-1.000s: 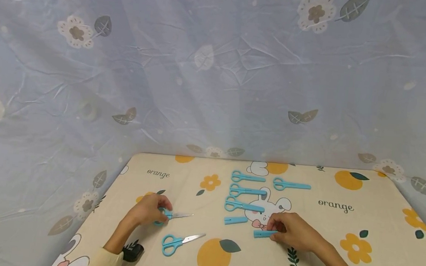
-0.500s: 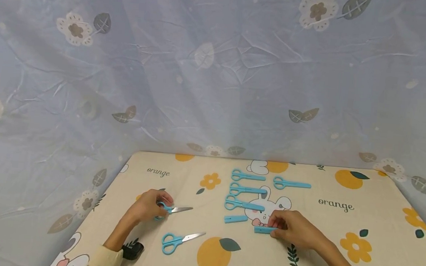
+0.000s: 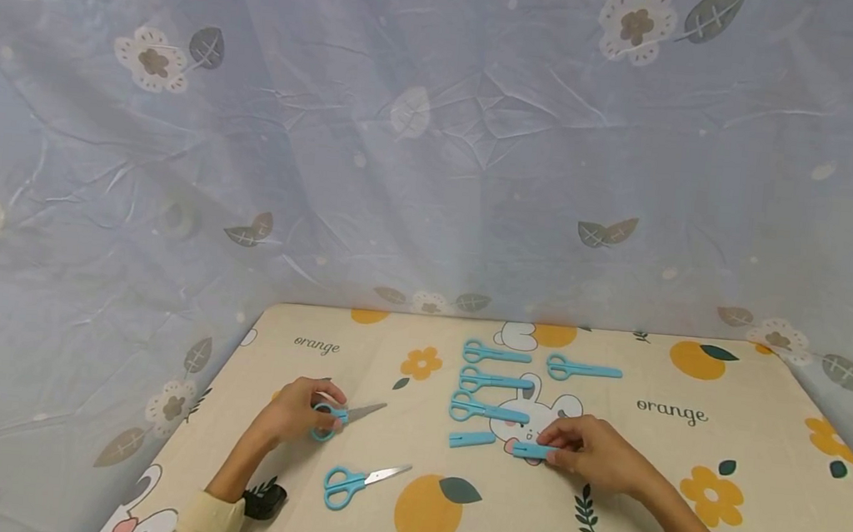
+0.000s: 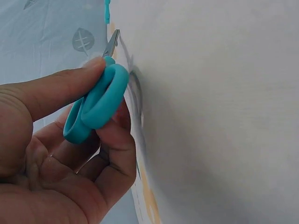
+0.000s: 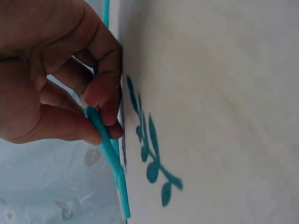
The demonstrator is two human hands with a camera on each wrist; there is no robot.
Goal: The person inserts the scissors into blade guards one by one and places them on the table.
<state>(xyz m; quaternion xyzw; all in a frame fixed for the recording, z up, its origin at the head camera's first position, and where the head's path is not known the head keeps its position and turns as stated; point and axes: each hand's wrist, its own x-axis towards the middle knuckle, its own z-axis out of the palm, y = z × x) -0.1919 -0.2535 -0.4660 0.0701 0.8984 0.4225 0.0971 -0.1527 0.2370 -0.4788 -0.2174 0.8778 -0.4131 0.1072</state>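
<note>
My left hand pinches the light blue handles of a pair of scissors between thumb and fingers. Its bare metal blades point right and a little away from me. To the right, my right hand pinches a light blue scissors cover by its right end, the slotted end facing left. Another bare pair of scissors lies in front of the left hand, blades toward the right. A loose blue cover rests on the cloth left of the one I hold.
Three covered pairs of scissors, the nearest covered pair among them, lie in a column mid-table. One more covered pair lies to their right. A patterned cloth covers the table, with a grey-blue curtain behind.
The scissors in my left hand have turned so that their blades angle farther away from me. My right hand has shifted slightly away from me with the cover.
</note>
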